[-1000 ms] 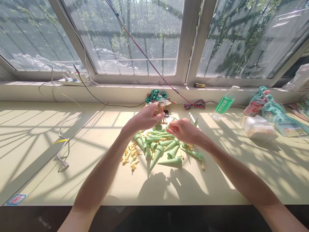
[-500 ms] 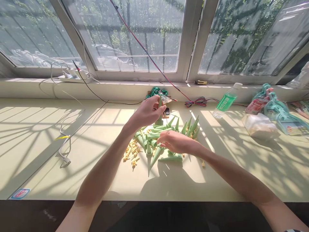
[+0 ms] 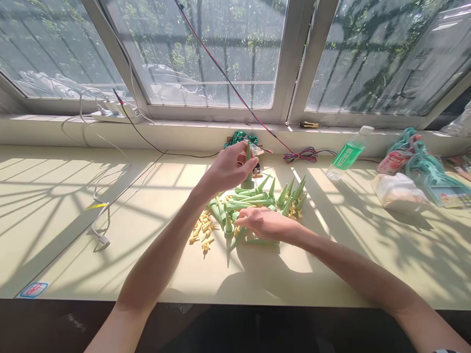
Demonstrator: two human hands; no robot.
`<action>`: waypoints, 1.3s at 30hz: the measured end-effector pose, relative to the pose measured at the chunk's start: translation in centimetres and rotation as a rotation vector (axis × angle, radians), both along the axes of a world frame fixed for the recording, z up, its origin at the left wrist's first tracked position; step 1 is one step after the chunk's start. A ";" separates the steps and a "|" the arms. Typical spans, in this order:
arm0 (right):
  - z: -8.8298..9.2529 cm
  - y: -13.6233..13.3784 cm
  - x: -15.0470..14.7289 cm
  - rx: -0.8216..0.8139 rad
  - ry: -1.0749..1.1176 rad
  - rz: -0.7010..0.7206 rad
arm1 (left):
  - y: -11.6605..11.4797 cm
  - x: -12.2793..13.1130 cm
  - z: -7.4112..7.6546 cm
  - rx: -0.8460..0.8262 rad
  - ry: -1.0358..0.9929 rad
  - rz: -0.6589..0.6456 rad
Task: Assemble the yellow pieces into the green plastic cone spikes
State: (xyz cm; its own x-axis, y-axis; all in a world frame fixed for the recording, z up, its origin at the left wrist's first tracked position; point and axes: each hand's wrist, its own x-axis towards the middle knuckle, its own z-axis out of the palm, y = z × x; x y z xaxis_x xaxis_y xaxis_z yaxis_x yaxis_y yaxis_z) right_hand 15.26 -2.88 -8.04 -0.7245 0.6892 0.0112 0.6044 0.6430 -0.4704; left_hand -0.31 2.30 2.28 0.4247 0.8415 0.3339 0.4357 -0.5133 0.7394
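Note:
My left hand (image 3: 232, 166) is closed around the upper part of an upright green cone (image 3: 248, 180) at the back of the pile. Lower and to the right, my right hand (image 3: 257, 223) reaches over the pile with its fingers bent together; whatever they pinch is hidden. Around it lie several green cones (image 3: 250, 202), some flat and some pointing up. Small yellow pieces (image 3: 203, 229) are scattered at the pile's left edge, and more show among the cones at the right.
A green-labelled bottle (image 3: 348, 156) stands tilted at the back right, near a white packet (image 3: 399, 192) and teal plastic items (image 3: 430, 171). A coiled cable (image 3: 303, 155) lies by the sill. Left are a white cable (image 3: 103, 239) and a power strip (image 3: 116, 115).
My right hand has moved slightly left and down over the pile. My left hand stays on the upright cone. The whole view has shifted a little.

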 end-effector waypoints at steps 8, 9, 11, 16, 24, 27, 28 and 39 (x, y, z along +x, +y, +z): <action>-1.6 0.1 -0.6 0.340 -0.094 0.110 | -0.2 0.0 0.1 0.000 -0.019 -0.003; -1.7 0.2 -0.7 0.368 -0.103 0.126 | -0.2 0.0 0.2 -0.004 -0.030 -0.004; -1.9 0.2 -0.9 0.393 -0.123 0.142 | -0.1 -0.1 0.2 0.002 -0.045 -0.003; -1.7 0.0 -1.2 0.430 -0.178 0.140 | 0.2 -0.4 0.6 0.061 -0.056 0.022; -2.6 -0.1 -1.5 0.480 -0.206 0.091 | 0.2 -0.8 0.8 0.071 -0.032 0.021; -2.9 -0.1 -1.5 0.494 -0.213 0.071 | 0.2 -0.7 0.6 0.076 -0.026 0.026; -3.0 -0.1 -1.5 0.497 -0.211 0.065 | 0.2 -0.7 0.6 0.080 -0.025 0.030; -3.5 -0.1 -1.5 0.516 -0.186 0.028 | 0.2 -0.7 0.5 0.075 -0.025 0.007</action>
